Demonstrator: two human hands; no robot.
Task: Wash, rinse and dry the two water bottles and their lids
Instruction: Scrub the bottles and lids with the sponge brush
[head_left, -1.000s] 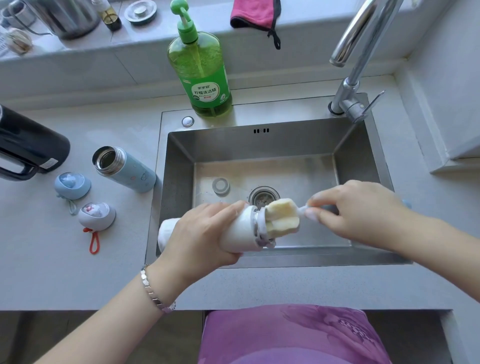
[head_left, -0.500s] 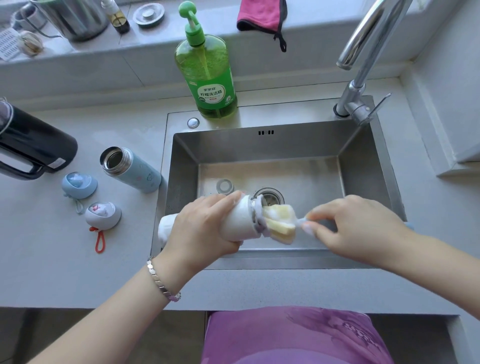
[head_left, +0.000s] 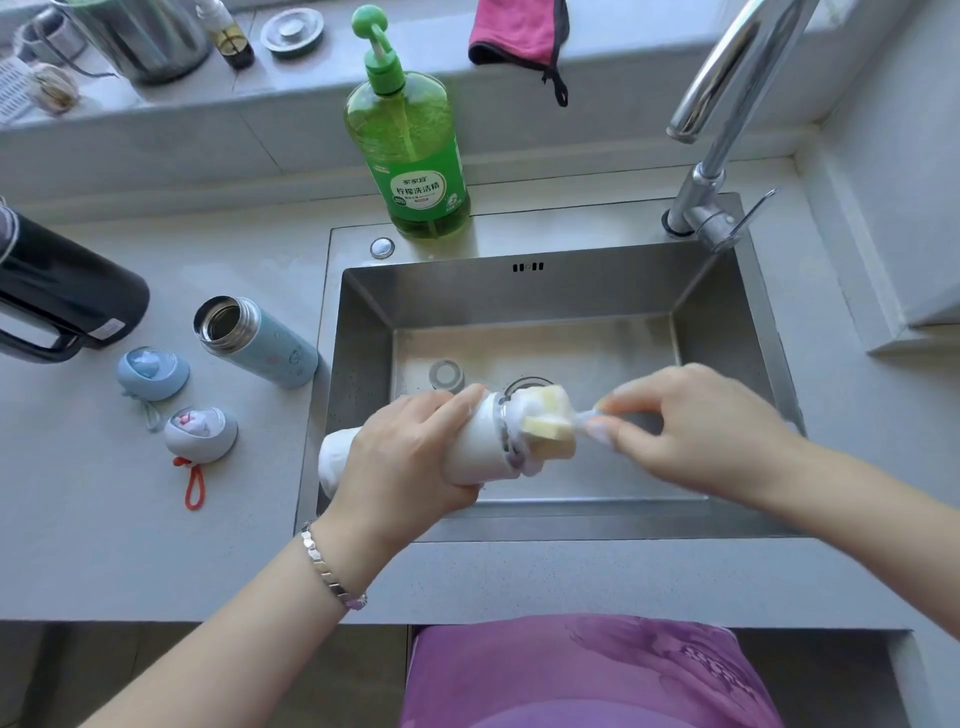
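Note:
My left hand (head_left: 405, 457) grips a white water bottle (head_left: 480, 447) held sideways over the sink's front edge, mouth pointing right. My right hand (head_left: 685, 426) pinches the handle of a sponge bottle brush (head_left: 548, 423), whose yellow foamy head sits at the bottle's mouth. A light blue bottle (head_left: 260, 340) lies open on the counter to the left of the sink. Near it rest a blue lid (head_left: 151, 371) and a white lid (head_left: 200, 434) with a red loop.
The steel sink (head_left: 519, 296) has a drain plug (head_left: 445, 375) lying in it. A green dish soap bottle (head_left: 410, 145) stands behind, the tap (head_left: 717, 171) at back right. A black kettle (head_left: 57, 301) lies at far left. A pink cloth (head_left: 514, 31) hangs on the ledge.
The sponge head has twisted at the bottle's mouth and foam has gathered there. Both hands stayed over the sink's front edge. The view shifted slightly.

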